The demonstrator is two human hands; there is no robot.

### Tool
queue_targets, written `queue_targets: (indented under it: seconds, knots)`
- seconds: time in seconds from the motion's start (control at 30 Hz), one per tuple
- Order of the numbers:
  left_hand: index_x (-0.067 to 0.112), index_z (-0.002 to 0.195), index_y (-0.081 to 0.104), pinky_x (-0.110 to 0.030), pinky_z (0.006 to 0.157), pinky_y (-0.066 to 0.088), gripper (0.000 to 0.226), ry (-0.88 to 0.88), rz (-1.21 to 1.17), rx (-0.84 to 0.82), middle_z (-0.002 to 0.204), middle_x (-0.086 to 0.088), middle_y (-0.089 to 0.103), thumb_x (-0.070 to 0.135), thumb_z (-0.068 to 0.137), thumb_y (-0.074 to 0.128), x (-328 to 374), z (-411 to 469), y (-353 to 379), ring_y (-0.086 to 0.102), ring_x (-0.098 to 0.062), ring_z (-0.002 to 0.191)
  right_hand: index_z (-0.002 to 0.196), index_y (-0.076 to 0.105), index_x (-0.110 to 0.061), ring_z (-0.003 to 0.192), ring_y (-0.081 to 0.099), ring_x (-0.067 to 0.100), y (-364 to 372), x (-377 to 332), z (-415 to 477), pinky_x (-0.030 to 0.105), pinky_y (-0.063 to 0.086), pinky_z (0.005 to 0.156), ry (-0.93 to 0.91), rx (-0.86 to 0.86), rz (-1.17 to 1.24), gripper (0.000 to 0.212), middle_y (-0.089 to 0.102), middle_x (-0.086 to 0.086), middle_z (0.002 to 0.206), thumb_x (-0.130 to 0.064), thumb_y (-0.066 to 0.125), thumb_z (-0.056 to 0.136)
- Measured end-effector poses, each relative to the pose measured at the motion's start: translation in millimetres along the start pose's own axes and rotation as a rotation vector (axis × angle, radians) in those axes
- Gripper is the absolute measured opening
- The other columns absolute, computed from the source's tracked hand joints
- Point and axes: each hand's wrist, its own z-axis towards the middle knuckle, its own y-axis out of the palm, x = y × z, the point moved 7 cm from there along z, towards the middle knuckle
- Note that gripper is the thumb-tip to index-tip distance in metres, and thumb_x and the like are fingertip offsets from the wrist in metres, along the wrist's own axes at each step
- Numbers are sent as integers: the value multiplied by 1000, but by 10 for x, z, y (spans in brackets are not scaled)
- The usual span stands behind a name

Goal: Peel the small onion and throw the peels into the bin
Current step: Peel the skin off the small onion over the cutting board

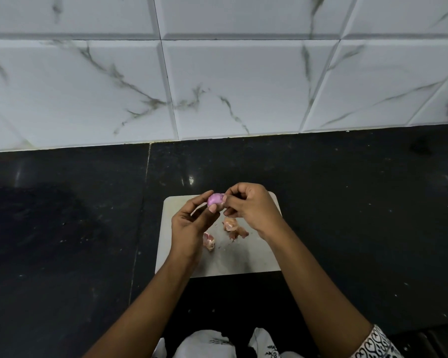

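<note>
Purple onion (214, 199) pinched between left hand (189, 223) and right hand (251, 208).

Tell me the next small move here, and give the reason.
Probably the right hand should pull away the bit it pinches at the end of the small onion: the left hand holds it, mostly bare and purple, over the cutting board, where loose peels already lie.

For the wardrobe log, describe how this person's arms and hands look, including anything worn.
The left hand and right hand are bare: no gloves, rings, watch or bangles show. The left arm is uncovered as far as the frame reaches. The right arm is uncovered up to a sleeve at the lower right, white with a black swirling print.
</note>
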Motion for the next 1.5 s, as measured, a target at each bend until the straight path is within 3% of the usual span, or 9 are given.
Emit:
queue_targets:
  seconds: [0.23,0.4,0.5,0.67,0.77,0.87,1.0,1.1,1.5]
  knots:
    - [15,105,66,-27,84,56,22,-72,-78,85,111,-6,68,8,84,60,-60,35,-84,69,-17,98,85,63,-19,71,67,8,-160,217,89,16,55,60,13,76,-86,6,66,-4,80,-13,63,85]
    - [15,105,67,-27,87,55,29,-70,-84,63,102,-1,73,11,76,65,-127,39,-104,68,-21,101,86,60,-24,86,65,12,-77,358,136,33,58,74,-9,-1,-348,16,66,-4,92,-8,63,85]
    - [17,105,67,-25,86,54,32,-73,-75,50,101,1,74,14,73,67,-174,44,-138,66,-21,105,91,65,-26,90,63,10,-41,393,134,32,58,73,-18,-46,-459,23,66,-5,101,-7,53,91]
    - [16,106,68,-28,88,53,30,-66,-10,45,112,-8,70,2,78,66,-191,50,-183,64,-22,109,93,64,-26,85,62,4,-102,304,94,16,49,67,-69,26,-429,9,66,-10,92,-20,63,86]
    - [12,109,67,-33,95,51,33,24,144,34,112,-7,70,-3,80,67,-122,42,-181,64,-20,109,91,63,-26,81,62,3,-107,230,61,17,51,69,-107,77,-385,13,63,-11,90,-18,68,83]
    - [12,108,68,-24,89,52,33,152,311,47,108,-4,70,1,77,72,-10,17,-160,64,-15,106,100,65,-26,83,64,4,-32,138,17,25,56,73,-101,27,-232,19,63,-12,94,-26,69,81]
    - [11,106,69,-21,83,53,31,281,438,54,107,-5,67,7,76,74,88,-6,-128,63,-17,106,102,69,-22,81,60,-1,38,19,-24,17,51,64,-139,22,-264,25,65,-12,91,-31,70,79]
    - [10,105,69,-19,83,52,30,290,423,48,107,-6,68,6,75,74,116,-11,-120,62,-18,107,100,71,-19,83,62,-1,23,7,-16,16,51,73,-157,41,-233,21,71,-6,93,-24,71,79]
    - [10,102,70,-14,80,51,31,242,370,-14,106,2,70,-4,75,71,155,-48,-56,65,-6,103,97,73,-14,75,63,2,-23,-24,-27,11,47,66,-167,60,-333,17,73,-2,86,-21,69,82]
